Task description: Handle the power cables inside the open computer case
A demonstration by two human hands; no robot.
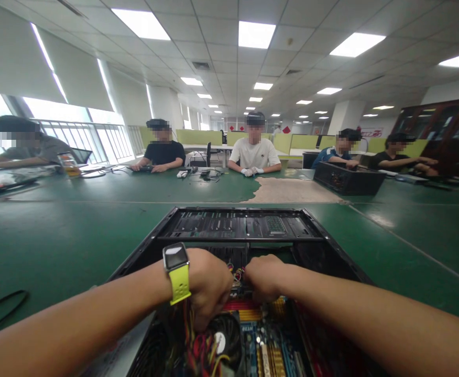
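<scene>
An open black computer case [245,225] lies flat on the green table in front of me. Both my hands reach inside it, close together over the motherboard [264,340]. My left hand [209,285], with a yellow-strapped watch [177,272] on the wrist, is curled down among the coloured cables [198,351] next to the round fan [227,337]. My right hand [264,277] is closed over the wires and connectors near the board's upper edge. The fingertips of both hands are hidden, so what they pinch is unclear.
Several people sit along the far side of the green table [56,235]. Another black case [347,178] stands at the far right. A worn bare patch [292,191] marks the table centre. A black cable [1,303] lies at my near left.
</scene>
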